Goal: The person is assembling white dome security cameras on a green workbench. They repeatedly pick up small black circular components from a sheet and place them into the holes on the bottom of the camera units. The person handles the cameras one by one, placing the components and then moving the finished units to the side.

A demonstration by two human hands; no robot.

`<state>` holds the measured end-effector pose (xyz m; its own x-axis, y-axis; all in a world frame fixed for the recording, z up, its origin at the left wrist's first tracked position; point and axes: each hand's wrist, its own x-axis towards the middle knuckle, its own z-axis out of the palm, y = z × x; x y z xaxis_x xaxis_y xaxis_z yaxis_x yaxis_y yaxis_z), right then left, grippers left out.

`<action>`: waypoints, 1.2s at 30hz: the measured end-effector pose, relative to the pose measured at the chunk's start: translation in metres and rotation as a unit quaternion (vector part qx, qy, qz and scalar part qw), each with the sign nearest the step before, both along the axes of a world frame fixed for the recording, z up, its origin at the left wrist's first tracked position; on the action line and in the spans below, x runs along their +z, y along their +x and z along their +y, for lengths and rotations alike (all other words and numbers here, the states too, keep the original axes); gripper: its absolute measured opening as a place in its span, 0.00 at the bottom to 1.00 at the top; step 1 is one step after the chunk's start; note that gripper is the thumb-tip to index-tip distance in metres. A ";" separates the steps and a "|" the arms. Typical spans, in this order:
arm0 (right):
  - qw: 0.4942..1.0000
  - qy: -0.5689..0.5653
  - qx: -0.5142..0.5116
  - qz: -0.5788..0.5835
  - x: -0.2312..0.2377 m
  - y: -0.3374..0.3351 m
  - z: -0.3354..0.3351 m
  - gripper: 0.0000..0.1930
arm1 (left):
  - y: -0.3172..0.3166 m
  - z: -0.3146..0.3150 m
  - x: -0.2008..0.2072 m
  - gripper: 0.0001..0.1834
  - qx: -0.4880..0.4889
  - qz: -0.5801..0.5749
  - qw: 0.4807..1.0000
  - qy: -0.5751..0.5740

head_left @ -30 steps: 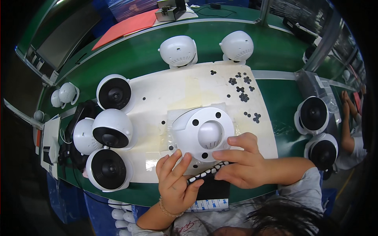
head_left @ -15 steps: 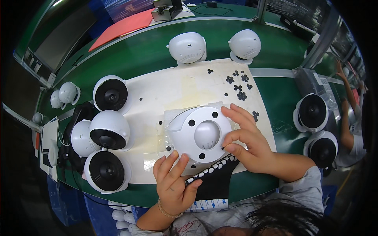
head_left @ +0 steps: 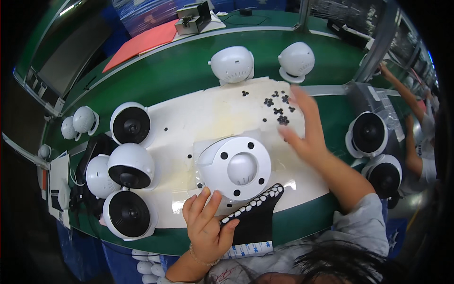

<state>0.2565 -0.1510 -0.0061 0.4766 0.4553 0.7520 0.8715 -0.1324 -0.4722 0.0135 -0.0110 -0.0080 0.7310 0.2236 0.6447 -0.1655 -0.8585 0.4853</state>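
On the pale mat [head_left: 179,111] a white camera-like housing [head_left: 215,166] lies tipped, its ring-shaped base facing up. Several round black pads [head_left: 237,193] dot the ring around its central hollow. My left hand [head_left: 204,225] has its fingertips at the housing's lower left edge. Between its thumb and fingers it pinches one end of a black sheet [head_left: 253,222], which has a row of white ovals along its upper edge. Blurred by motion, my right hand [head_left: 309,135] is over the mat's right side, thumb and fingers apart, beside clusters of small black pads [head_left: 283,119].
White round cameras with black fronts stand at the left [head_left: 130,125] and the right [head_left: 370,131]. Two more white units [head_left: 231,65] are behind the mat. A red sheet [head_left: 142,45] and a metal box [head_left: 193,20] lie farther back. Another person's arm [head_left: 404,87] shows at far right.
My right hand has left the housing and moved up and right toward the pad clusters. A black pad now sits on the ring's right side, where its fingertips were. My left hand stays about in place.
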 end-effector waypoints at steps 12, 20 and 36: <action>0.875 -0.261 -0.405 -0.042 0.029 0.174 -0.001 0.42 | -0.001 0.005 -0.003 0.13 -0.031 0.003 1.000 0.003; 0.802 -0.303 -0.514 -0.039 0.038 0.093 -0.061 0.36 | -0.007 0.003 0.002 0.11 -0.043 0.006 0.999 0.016; 0.921 -0.168 -0.330 -0.120 0.039 0.130 0.056 0.43 | -0.003 0.009 0.004 0.10 -0.064 0.000 0.998 0.013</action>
<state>0.3862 -0.0950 0.0328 0.5715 0.3522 0.7412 0.6231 -0.7740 -0.1126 0.0104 -0.0022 -0.0041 0.7524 0.1117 0.6492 -0.2753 -0.8420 0.4639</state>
